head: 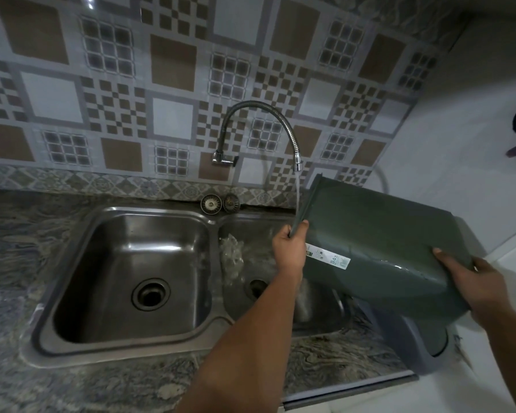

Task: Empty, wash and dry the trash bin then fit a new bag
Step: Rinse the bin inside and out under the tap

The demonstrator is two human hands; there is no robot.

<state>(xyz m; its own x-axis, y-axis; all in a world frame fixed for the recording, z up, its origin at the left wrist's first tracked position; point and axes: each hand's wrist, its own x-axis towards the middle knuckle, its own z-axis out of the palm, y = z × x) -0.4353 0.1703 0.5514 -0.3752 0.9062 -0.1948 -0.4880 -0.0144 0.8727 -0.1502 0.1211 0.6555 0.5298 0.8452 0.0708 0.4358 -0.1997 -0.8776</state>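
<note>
Head view shows a dark green, stiff plastic trash bin (379, 239) tipped on its side above the right basin of a 2-basin stainless steel sink (125, 350), its open mouth turned left toward a thin stream of water (297, 192) falling from a flexible chrome gooseneck tap (256, 114). The left hand (289, 248) holds the bin at the mouth, fingers curled over the rim with the thumb on the outer wall. The right hand (474, 287) cups the closed base, thumb lying on the side wall and fingers wrapped under the bottom edge; both grips are closed on the bin, not spread. A white label (328, 257) sits on the wall near the left hand. The sink is set in a mottled grey stone desk (27, 239), and 2 round metal strainer plugs (219, 202) rest behind it against the patterned tile wall (173, 61).

The bin looks light and rigid, so it should keep its shape when turned, yet a wet sheen near the base suggests smooth plastic that could slip. The rim offers the surest hold, since fingers can hook over it; the base needs a supporting palm beneath, especially once water collects inside and adds shifting weight. Washing appears under way, with drying and bagging not yet done.
</note>
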